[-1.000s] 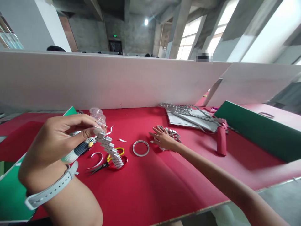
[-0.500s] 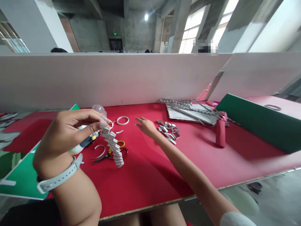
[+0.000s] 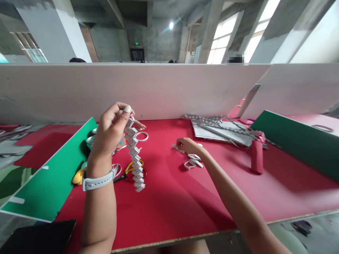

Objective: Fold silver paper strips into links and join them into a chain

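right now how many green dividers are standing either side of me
2: one green divider left of your left hand, another green divider right of the red cylinder. Neither is fully hidden.

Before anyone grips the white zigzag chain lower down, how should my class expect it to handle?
The chain is probably light: the left hand holds it only near the top. Its many small linked folds suggest it would bend rather than stay rigid. The segments look like folded paper, so squeezing might crush them.
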A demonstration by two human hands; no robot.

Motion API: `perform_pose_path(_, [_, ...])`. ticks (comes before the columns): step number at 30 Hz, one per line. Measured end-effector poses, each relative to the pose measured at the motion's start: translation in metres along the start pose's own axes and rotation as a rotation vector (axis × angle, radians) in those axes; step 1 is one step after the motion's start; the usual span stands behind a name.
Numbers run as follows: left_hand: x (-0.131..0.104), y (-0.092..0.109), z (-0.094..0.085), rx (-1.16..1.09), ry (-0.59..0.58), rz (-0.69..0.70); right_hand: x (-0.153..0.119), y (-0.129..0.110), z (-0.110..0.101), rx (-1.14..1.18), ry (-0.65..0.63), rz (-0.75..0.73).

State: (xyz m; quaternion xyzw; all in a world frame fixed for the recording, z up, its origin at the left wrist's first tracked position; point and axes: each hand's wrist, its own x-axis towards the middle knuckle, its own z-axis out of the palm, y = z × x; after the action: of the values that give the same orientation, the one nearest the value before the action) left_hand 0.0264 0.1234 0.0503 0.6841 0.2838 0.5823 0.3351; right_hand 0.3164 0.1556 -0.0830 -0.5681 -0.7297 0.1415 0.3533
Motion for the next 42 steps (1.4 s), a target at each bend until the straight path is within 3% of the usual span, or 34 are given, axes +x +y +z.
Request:
perform_pose_path(3, [0.003, -0.005, 0.008, -0.057, 0.024, -0.016, 0.016, -0.038, -0.03, 0.172, -0.039, -0.058])
perform_pose_path(5, [0.004, -0.009, 0.011, -0.079, -0.02, -0.068, 0.022, -0.071, -0.04, 0.626, 0.072, -0.15])
perform_pose_path(9, [0.005, -0.017, 0.014, -0.049, -0.162, -0.185, 0.024, -0.118, -0.031, 0.992, 0.115, -0.154])
perform_pose_path(12, [0.004, -0.02, 0.015, 0.041, -0.181, -0.164, 0.025, -0.127, -0.016, 1.132, 0.049, -0.092])
perform_pose_path(16, [0.004, -0.021, 0.021, 0.206, -0.203, -0.051, 0.028, -0.123, -0.007, 1.238, -0.001, -0.092])
perform_pose_path(20, [-0.001, -0.019, 0.033, 0.303, -0.113, 0.108, 0.028, -0.125, 0.0, 1.251, 0.127, -0.098])
perform_pose_path(23, [-0.006, -0.017, 0.042, 0.249, -0.036, 0.12, 0.024, -0.134, 0.003, 1.261, 0.195, -0.13])
perform_pose_path(27, [-0.01, -0.013, 0.043, 0.286, 0.061, 0.189, 0.012, -0.142, -0.012, 1.203, 0.074, -0.247])
perform_pose_path(30, [-0.009, -0.011, 0.038, 0.469, 0.131, 0.37, 0.001, -0.142, -0.031, 1.062, 0.037, -0.258])
perform_pose_path(36, [-0.008, -0.015, 0.036, 0.795, 0.198, 0.768, -0.014, -0.151, -0.046, 0.767, 0.227, -0.214])
perform_pose_path(38, [-0.011, -0.016, 0.038, 0.836, 0.17, 0.778, -0.016, -0.155, -0.043, 0.682, 0.275, -0.175])
perform_pose_path(42, [-0.018, -0.018, 0.046, 0.779, 0.109, 0.663, -0.016, -0.159, -0.033, 0.668, 0.265, -0.082])
